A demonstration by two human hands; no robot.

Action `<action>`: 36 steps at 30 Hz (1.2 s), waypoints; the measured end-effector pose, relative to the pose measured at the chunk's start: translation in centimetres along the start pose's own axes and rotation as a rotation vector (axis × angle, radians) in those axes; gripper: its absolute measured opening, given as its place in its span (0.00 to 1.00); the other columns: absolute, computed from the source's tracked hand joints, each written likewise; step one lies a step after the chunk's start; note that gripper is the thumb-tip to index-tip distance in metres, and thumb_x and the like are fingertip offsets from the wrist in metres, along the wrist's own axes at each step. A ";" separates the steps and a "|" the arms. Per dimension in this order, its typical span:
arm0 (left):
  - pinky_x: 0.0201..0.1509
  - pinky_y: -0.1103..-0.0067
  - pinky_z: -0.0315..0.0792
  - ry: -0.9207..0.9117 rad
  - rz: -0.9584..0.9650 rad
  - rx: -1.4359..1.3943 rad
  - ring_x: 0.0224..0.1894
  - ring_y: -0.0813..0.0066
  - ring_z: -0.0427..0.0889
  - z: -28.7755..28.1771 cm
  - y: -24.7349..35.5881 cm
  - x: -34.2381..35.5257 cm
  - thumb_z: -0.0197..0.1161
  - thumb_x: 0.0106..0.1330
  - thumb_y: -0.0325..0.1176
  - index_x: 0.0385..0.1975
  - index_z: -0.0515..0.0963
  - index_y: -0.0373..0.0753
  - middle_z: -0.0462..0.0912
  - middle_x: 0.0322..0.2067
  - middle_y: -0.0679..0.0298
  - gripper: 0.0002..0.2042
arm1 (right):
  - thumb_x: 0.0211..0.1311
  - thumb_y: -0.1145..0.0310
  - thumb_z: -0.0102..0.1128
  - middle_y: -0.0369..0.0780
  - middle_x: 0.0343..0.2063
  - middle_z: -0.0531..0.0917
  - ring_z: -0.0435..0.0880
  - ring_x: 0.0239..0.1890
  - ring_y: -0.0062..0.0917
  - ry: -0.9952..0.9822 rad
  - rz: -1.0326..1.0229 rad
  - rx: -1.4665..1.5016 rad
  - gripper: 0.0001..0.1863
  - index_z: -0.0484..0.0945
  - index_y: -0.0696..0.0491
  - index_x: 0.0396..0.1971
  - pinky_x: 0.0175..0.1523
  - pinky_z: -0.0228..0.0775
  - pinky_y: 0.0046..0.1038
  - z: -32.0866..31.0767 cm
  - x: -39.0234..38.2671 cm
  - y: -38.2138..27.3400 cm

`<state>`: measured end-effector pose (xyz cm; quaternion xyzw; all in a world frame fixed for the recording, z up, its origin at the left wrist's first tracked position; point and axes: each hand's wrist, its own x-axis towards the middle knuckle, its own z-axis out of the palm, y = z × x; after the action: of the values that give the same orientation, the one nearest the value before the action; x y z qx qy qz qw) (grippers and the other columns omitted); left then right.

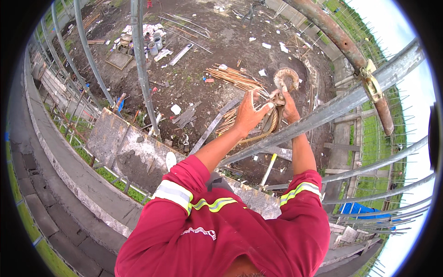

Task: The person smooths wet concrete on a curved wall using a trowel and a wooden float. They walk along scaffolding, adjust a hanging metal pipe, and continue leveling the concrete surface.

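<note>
On the shirt (265, 240), an illegible white mark (199, 231); hands (250, 115) at a hook (282, 75).

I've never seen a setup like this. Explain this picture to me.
There's no machine here: these are someone's bare left hand and right hand. One wide, head-worn camera looks down at them, so straight edges bend. The right hand grips a rusty hook, with rope close by; the left hand is at the hook's lower end, its grip unclear. On the dirt ground lie sticks, with buckets farther off. Grey bars cross the view.
</note>
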<state>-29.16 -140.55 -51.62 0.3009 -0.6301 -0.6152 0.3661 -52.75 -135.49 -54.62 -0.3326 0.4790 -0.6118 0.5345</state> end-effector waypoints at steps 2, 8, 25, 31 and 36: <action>0.68 0.66 0.64 -0.195 -0.057 0.005 0.63 0.59 0.71 -0.1 -2.3 0.7 0.78 0.53 0.43 0.69 0.60 0.40 0.71 0.60 0.54 0.44 | 0.76 0.50 0.46 0.44 0.38 0.84 0.86 0.39 0.33 0.071 0.038 -0.056 0.23 0.76 0.57 0.47 0.46 0.79 0.34 -0.8 0.2 0.8; 0.74 0.70 0.54 -0.460 -0.071 -0.230 0.71 0.64 0.60 3.0 -6.4 3.1 0.85 0.42 0.43 0.74 0.50 0.37 0.61 0.69 0.56 0.60 | 0.76 0.52 0.46 0.41 0.45 0.83 0.83 0.46 0.30 -0.089 0.072 0.013 0.22 0.75 0.56 0.52 0.54 0.77 0.34 -1.8 0.0 1.0; 0.56 0.66 0.71 -0.351 -0.157 -0.007 0.51 0.64 0.81 4.9 -8.4 2.0 0.71 0.60 0.50 0.55 0.77 0.34 0.83 0.49 0.52 0.29 | 0.74 0.46 0.51 0.39 0.43 0.81 0.77 0.51 0.24 -0.179 0.263 -0.230 0.25 0.76 0.55 0.52 0.58 0.69 0.31 1.8 -1.4 0.0; 0.52 0.70 0.72 -0.169 -0.044 -0.092 0.44 0.70 0.81 2.2 -10.0 -0.5 0.68 0.65 0.46 0.49 0.80 0.32 0.86 0.40 0.57 0.22 | 0.60 0.32 0.59 0.48 0.62 0.72 0.71 0.64 0.36 -0.073 0.226 -0.355 0.52 0.61 0.63 0.68 0.70 0.61 0.38 2.0 -5.8 -1.3; 0.47 0.75 0.72 0.019 -0.182 -0.206 0.40 0.79 0.79 -3.7 -9.7 -1.2 0.67 0.67 0.43 0.44 0.82 0.32 0.85 0.36 0.64 0.18 | 0.58 0.31 0.60 0.50 0.48 0.80 0.81 0.50 0.37 0.059 -0.419 0.075 0.49 0.67 0.63 0.61 0.58 0.73 0.41 5.4 -12.0 -8.2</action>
<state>-26.13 -142.17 -61.48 0.3236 -0.5303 -0.7042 0.3437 -48.07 -125.32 -43.91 -0.3869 0.3918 -0.7362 0.3935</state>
